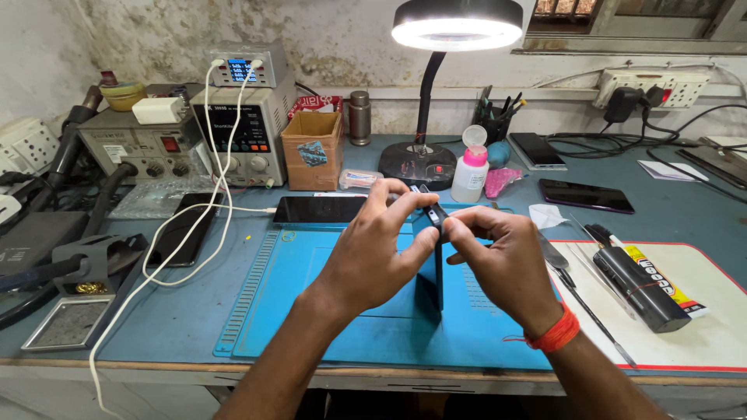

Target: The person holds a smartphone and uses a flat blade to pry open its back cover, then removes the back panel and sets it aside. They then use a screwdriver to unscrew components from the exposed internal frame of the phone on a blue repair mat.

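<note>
- The phone [438,264], a dark slab stood on edge, sits upright over the blue work mat [311,295], pinched at its top end between my two hands.
- Far left of the grip I see a soldering stand [85,272] and a white cable [187,225] running to a second phone [183,229].
- My left hand [373,249] closes thumb and fingers on the phone's upper left edge.
- Just behind the grip, another dark phone [319,209] lies flat; beyond it stands the ring lamp [457,23].
- My right hand [506,260] grips the top corner from the other side, fingertips touching the left hand's.
- Right of the grip, a black tube [642,289] and tweezers [583,299] lie on a white pad [716,342].
</note>
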